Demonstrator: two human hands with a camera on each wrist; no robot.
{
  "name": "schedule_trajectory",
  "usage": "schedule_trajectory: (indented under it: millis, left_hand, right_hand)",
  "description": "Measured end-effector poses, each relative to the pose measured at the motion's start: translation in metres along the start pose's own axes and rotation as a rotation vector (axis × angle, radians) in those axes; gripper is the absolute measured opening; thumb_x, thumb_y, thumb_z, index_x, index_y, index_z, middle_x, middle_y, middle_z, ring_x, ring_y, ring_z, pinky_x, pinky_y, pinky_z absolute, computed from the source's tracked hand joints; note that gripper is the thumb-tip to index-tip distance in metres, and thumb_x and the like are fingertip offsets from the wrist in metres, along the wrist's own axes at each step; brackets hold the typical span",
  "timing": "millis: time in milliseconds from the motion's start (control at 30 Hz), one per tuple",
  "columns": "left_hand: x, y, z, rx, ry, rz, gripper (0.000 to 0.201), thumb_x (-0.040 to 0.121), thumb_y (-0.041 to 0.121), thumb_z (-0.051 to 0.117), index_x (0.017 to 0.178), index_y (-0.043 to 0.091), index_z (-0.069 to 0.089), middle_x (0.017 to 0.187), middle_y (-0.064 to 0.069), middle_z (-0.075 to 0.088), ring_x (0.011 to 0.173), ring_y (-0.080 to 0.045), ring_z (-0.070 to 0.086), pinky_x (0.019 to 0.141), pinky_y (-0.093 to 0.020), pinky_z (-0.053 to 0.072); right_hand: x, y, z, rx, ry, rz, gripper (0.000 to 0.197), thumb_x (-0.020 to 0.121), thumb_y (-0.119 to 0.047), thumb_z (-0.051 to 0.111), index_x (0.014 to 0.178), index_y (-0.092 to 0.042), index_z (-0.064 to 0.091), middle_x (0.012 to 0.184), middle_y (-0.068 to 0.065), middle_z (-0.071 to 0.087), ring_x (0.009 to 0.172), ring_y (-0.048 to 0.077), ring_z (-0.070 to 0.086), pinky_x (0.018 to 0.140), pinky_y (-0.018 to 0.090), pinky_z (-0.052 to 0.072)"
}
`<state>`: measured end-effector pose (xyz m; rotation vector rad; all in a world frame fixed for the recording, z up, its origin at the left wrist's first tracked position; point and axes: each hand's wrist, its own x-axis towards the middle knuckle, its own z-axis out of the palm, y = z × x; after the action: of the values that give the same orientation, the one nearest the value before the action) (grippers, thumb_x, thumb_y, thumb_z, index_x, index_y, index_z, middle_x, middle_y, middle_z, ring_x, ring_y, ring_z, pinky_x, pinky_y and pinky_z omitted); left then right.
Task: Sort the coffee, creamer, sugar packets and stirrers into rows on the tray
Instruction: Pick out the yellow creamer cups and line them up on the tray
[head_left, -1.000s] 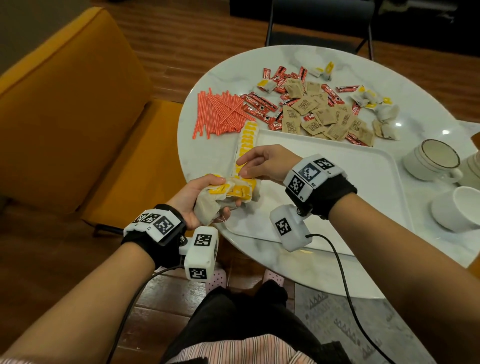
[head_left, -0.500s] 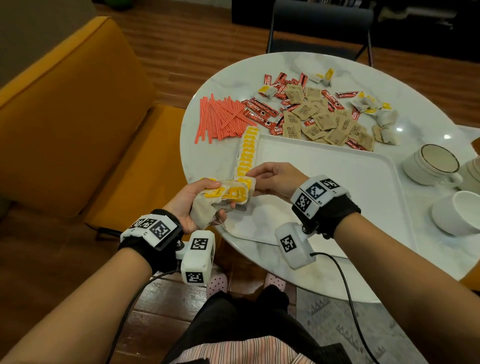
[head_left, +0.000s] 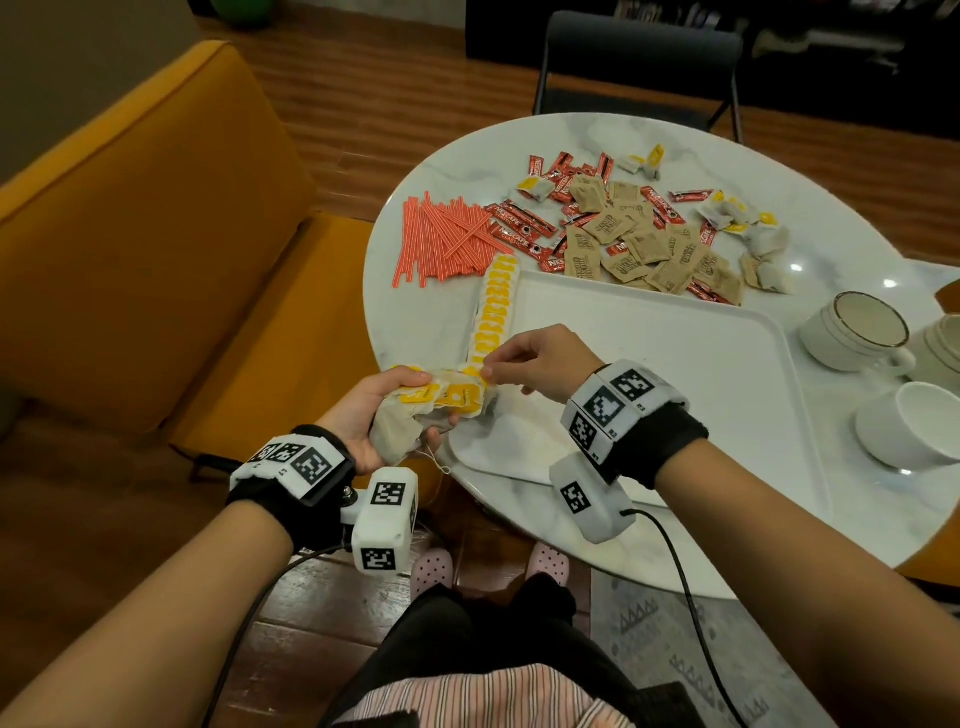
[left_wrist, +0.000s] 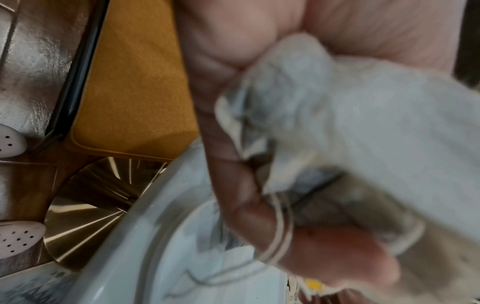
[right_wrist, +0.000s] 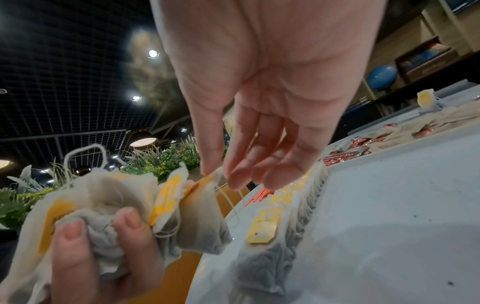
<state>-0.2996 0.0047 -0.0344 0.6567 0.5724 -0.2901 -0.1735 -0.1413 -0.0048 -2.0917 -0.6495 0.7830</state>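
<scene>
My left hand (head_left: 358, 415) grips a crumpled bunch of tea bags (head_left: 431, 402) with yellow tags, just off the near left corner of the white tray (head_left: 675, 364). My right hand (head_left: 488, 370) pinches the top edge of one tea bag (right_wrist: 205, 205) at the bunch's right side, thumb and forefinger closed on it. A row of tea bags (head_left: 496, 306) runs along the tray's left edge. Orange stirrers (head_left: 447, 239), red coffee sticks (head_left: 519, 228) and brown sugar packets (head_left: 639, 244) lie beyond the tray. In the left wrist view the bunch (left_wrist: 363, 123) fills my palm.
Loose tea bags (head_left: 753, 228) lie at the table's far right. White cups (head_left: 852, 332) (head_left: 914, 431) stand right of the tray. A yellow sofa (head_left: 156, 234) is on the left, a dark chair (head_left: 639, 62) behind the round marble table (head_left: 519, 499).
My right hand has come back from the near end of the row to the bunch and now pinches a bag there. The left hand still holds the bunch in about the same place.
</scene>
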Motion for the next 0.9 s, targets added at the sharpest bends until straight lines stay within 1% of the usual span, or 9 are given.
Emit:
schedule_trajectory:
  millis: [100,167,300,367,467,533,633,733,900]
  left_hand:
    - [0.0,-0.004,-0.003,-0.014,0.013,-0.011,0.088,0.029,0.015,0.09,0.108,-0.003,0.056,0.091,-0.021,0.067,0.062,-0.024,0.065,0.043,-0.023,0.049]
    - [0.001,-0.007,-0.005,-0.033,0.039,-0.014,0.074,0.042,0.016,0.085,0.107,-0.004,0.057,0.089,-0.021,0.066,0.061,-0.024,0.065,0.044,-0.023,0.049]
    - [0.002,-0.004,-0.014,-0.049,0.128,0.008,0.042,0.066,0.025,0.062,0.099,-0.001,0.058,0.075,-0.018,0.065,0.05,-0.019,0.058,0.043,-0.02,0.048]
    - [0.003,0.0,-0.019,-0.047,0.133,0.033,0.043,0.059,0.028,0.07,0.091,0.0,0.066,0.073,-0.017,0.064,0.048,-0.018,0.055,0.043,-0.019,0.047]
    - [0.007,0.005,-0.025,-0.018,0.111,0.059,0.051,0.033,0.029,0.087,0.076,0.004,0.076,0.077,-0.013,0.066,0.055,-0.017,0.056,0.049,-0.018,0.042]
    - [0.009,0.008,-0.027,-0.026,0.107,0.071,0.05,0.033,0.03,0.087,0.075,0.005,0.076,0.079,-0.011,0.066,0.061,-0.016,0.055,0.05,-0.018,0.041]
    - [0.012,0.009,-0.025,-0.066,0.126,0.081,0.046,0.041,0.029,0.085,0.078,0.004,0.075,0.081,-0.012,0.066,0.07,-0.017,0.052,0.051,-0.018,0.042]
    - [0.014,0.009,-0.018,-0.11,0.189,0.078,0.037,0.067,0.028,0.063,0.092,0.002,0.063,0.078,-0.014,0.065,0.071,-0.018,0.047,0.049,-0.018,0.044]
    - [0.015,0.008,-0.01,-0.145,0.202,0.077,0.032,0.072,0.025,0.055,0.094,0.002,0.058,0.076,-0.016,0.065,0.068,-0.019,0.05,0.046,-0.018,0.047]
  right_hand:
    - [-0.001,0.0,0.004,0.046,-0.033,0.047,0.009,0.08,-0.013,0.07,0.087,-0.007,0.069,0.068,0.0,0.061,0.064,0.014,0.054,0.074,0.032,0.052]
    - [-0.002,0.001,0.005,0.064,-0.03,0.075,0.005,0.081,-0.011,0.069,0.084,-0.007,0.068,0.067,0.002,0.061,0.066,0.018,0.054,0.077,0.035,0.052]
    - [-0.002,0.004,0.004,-0.005,-0.072,0.102,0.005,0.082,-0.009,0.067,0.078,-0.009,0.065,0.063,-0.002,0.058,0.059,0.014,0.052,0.067,0.026,0.05]
    - [-0.003,0.005,0.003,-0.025,-0.156,0.127,0.004,0.083,-0.009,0.066,0.079,-0.008,0.065,0.063,-0.002,0.058,0.058,0.01,0.052,0.062,0.02,0.048]
    - [-0.001,0.006,0.003,-0.051,-0.261,0.153,0.009,0.083,-0.011,0.066,0.09,-0.005,0.067,0.065,-0.003,0.059,0.06,0.006,0.053,0.061,0.016,0.047]
    - [0.001,0.007,0.005,-0.079,-0.276,0.162,0.005,0.083,-0.012,0.066,0.087,-0.008,0.067,0.065,-0.005,0.058,0.06,0.006,0.052,0.059,0.016,0.045]
    - [0.008,0.012,0.009,-0.08,-0.187,0.163,0.004,0.083,-0.013,0.067,0.08,-0.012,0.065,0.064,-0.004,0.057,0.058,0.007,0.05,0.056,0.017,0.042]
    - [0.016,0.015,0.013,-0.095,-0.061,0.155,0.01,0.082,-0.016,0.067,0.089,-0.008,0.07,0.068,-0.003,0.057,0.06,0.005,0.048,0.056,0.016,0.04]
    - [0.026,0.017,0.015,-0.166,0.021,0.144,0.017,0.083,-0.019,0.067,0.095,-0.007,0.071,0.065,-0.008,0.053,0.058,0.001,0.044,0.046,0.007,0.034]
